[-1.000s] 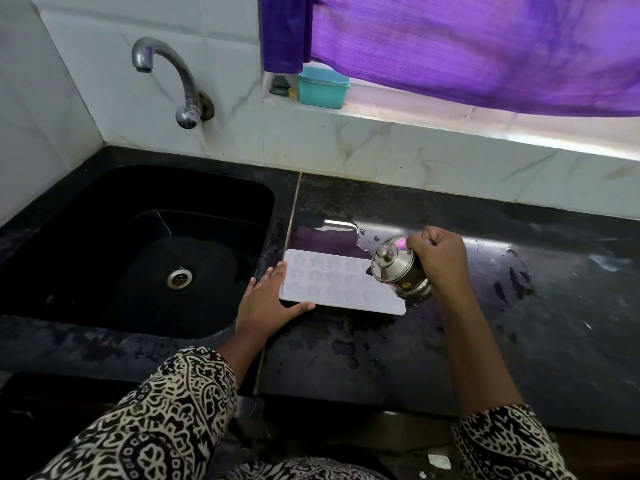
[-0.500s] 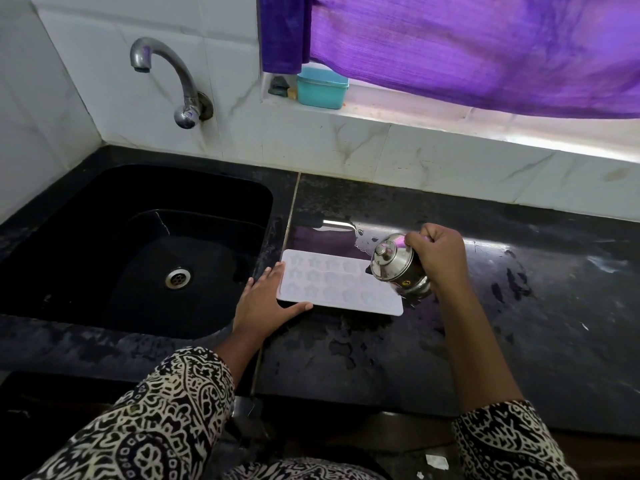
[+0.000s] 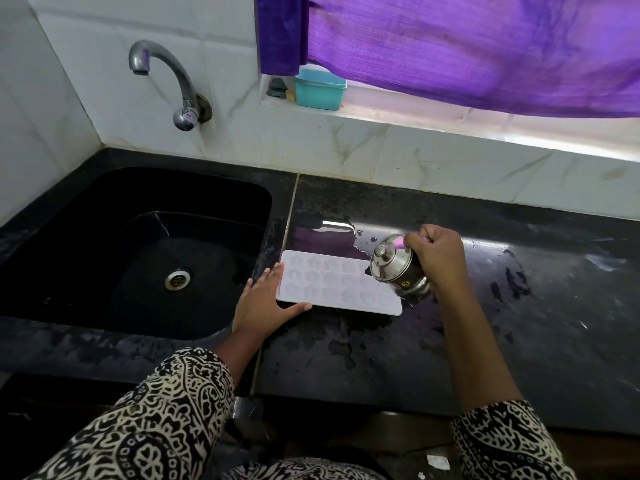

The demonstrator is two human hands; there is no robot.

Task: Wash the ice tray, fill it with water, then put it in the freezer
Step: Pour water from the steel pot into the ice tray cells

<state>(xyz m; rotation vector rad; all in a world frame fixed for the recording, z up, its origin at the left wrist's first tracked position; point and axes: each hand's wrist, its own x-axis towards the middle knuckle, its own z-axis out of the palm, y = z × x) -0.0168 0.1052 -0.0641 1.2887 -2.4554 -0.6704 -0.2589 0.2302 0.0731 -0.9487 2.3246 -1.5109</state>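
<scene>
Right hand (image 3: 437, 258) holds jug (image 3: 393, 268) tilted over tray (image 3: 332, 287) edge.

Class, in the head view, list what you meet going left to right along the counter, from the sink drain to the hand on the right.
Sink drain → left hand → ice tray → steel pot → right hand.

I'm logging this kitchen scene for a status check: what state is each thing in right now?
White star-mould ice tray: flat on the counter.
Lidded steel pot: tilted over tray's right end.
Right hand: grips the pot.
Left hand: flat against tray's left corner.
Chrome tap: no water running.
Teal plastic box: lid on.
Black stone counter: wet patches.
</scene>
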